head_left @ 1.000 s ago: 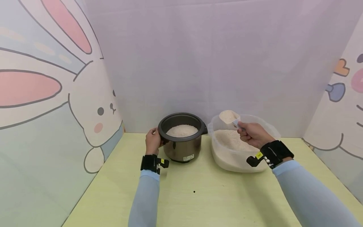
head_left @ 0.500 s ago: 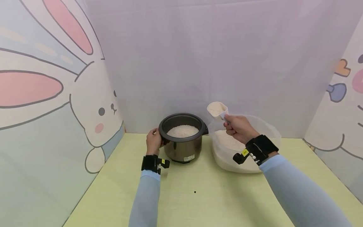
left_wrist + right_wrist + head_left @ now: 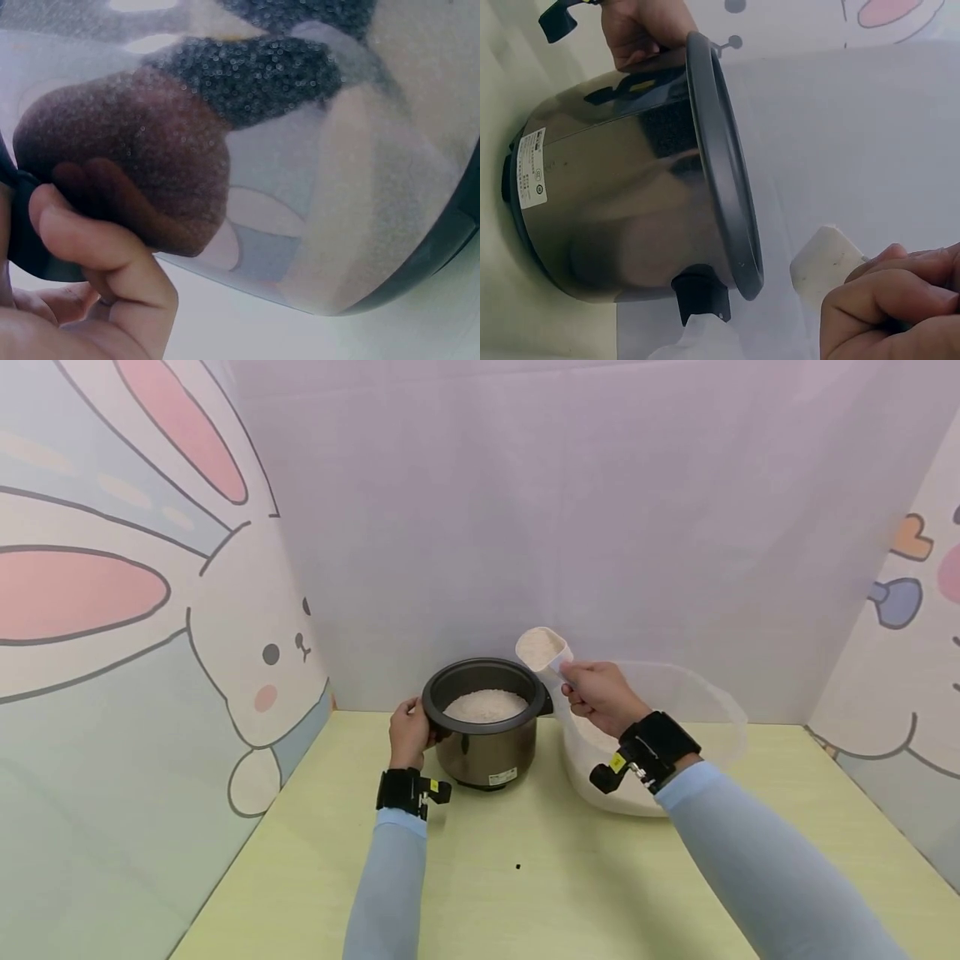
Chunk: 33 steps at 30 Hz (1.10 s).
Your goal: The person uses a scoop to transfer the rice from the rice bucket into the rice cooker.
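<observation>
My left hand (image 3: 407, 735) grips the left side handle of a dark, shiny rice cooker (image 3: 486, 758). In the left wrist view its fingers (image 3: 105, 251) curl at the black handle, against the mirror-like wall. The cooker has no lid on, and pale rice (image 3: 486, 706) lies inside. With my right hand (image 3: 603, 697) I hold a white measuring scoop (image 3: 542, 650) by its handle. Heaped with rice, the scoop is level in the air above the cooker's right handle, just right of the rim. The right wrist view shows the scoop's outer side (image 3: 823, 266) beside the rim.
A translucent plastic bin (image 3: 611, 802) with rice stands right of the cooker, partly hidden by my right arm. Behind both hangs a pale curtain (image 3: 420, 527). Cartoon-printed panels (image 3: 247, 693) flank the yellow table (image 3: 480, 910), which has a small dark speck on it.
My right hand has carried the full scoop leftward and slightly up, from over the bin to beside the cooker's rim. The left hand and cooker stay in place.
</observation>
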Each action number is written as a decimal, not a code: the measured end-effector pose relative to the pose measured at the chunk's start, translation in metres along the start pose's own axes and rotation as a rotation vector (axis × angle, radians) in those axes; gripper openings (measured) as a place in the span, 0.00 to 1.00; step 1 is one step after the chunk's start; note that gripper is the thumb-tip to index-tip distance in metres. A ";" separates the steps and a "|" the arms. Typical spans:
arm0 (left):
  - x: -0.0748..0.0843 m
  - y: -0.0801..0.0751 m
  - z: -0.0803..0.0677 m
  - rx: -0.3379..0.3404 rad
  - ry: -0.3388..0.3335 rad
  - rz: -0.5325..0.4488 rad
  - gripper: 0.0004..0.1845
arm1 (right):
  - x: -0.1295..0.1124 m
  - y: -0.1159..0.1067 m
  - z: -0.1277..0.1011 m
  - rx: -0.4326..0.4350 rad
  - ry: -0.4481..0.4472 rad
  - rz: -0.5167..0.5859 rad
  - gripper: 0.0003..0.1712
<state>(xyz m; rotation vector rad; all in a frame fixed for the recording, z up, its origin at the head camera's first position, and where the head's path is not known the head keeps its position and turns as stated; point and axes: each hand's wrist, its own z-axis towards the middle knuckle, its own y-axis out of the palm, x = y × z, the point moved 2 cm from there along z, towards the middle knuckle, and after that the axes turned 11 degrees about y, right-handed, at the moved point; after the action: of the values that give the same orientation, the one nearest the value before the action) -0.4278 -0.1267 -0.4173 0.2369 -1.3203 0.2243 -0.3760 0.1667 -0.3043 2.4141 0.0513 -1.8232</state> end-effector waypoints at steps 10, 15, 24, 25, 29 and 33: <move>0.001 0.001 0.000 -0.008 0.007 -0.001 0.23 | 0.001 0.011 -0.001 0.026 -0.032 -0.087 0.20; 0.002 0.001 0.000 -0.005 0.015 0.004 0.23 | 0.000 0.018 -0.001 0.091 -0.048 -0.148 0.19; 0.002 0.000 -0.001 -0.005 0.016 -0.006 0.24 | 0.006 0.023 0.002 0.191 -0.144 -0.365 0.22; 0.002 0.000 -0.001 -0.004 0.016 -0.007 0.24 | 0.006 0.024 0.002 0.198 -0.148 -0.378 0.21; 0.001 0.000 -0.001 0.002 0.011 -0.002 0.23 | 0.007 0.027 0.001 0.200 -0.164 -0.399 0.20; 0.000 0.000 0.000 0.005 0.005 0.001 0.23 | 0.008 0.030 0.002 0.196 -0.187 -0.406 0.20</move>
<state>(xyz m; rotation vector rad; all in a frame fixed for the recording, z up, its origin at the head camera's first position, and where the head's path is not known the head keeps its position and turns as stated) -0.4278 -0.1265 -0.4176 0.2399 -1.3153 0.2291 -0.3732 0.1362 -0.3107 2.4881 0.3901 -2.3185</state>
